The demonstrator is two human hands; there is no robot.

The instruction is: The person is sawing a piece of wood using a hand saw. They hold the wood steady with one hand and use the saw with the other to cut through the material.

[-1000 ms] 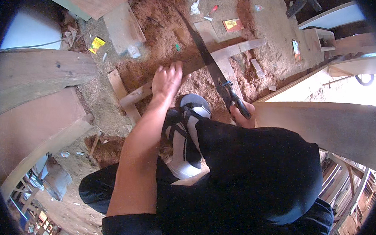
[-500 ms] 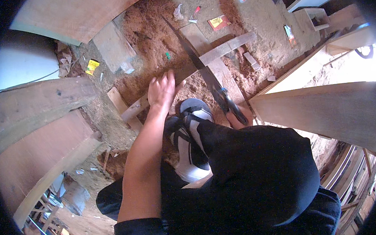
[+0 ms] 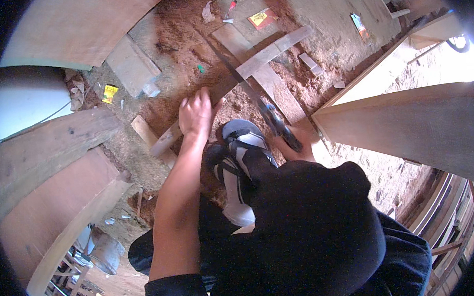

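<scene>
A handsaw [image 3: 269,114] slants across a long wooden board [image 3: 267,59].
Nearest, the right hand [image 3: 308,143] has its grip closed around the saw's dark handle [image 3: 287,136]. The left hand [image 3: 196,115] holds the board, its grip curled over the top. The board lies across a flat plank [image 3: 278,93] on the floor [image 3: 329,15]; a red-and-yellow packet [image 3: 262,19] sits past it.

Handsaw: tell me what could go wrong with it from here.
The blade of the handsaw, held in the right hand, might jump sideways toward the left hand, which grips the wooden strip to the blade's left. If it slips, it could also catch the sandalled foot close by. The strip, lying across loose-looking boards, may shift, as only the left hand visibly holds it.
</scene>
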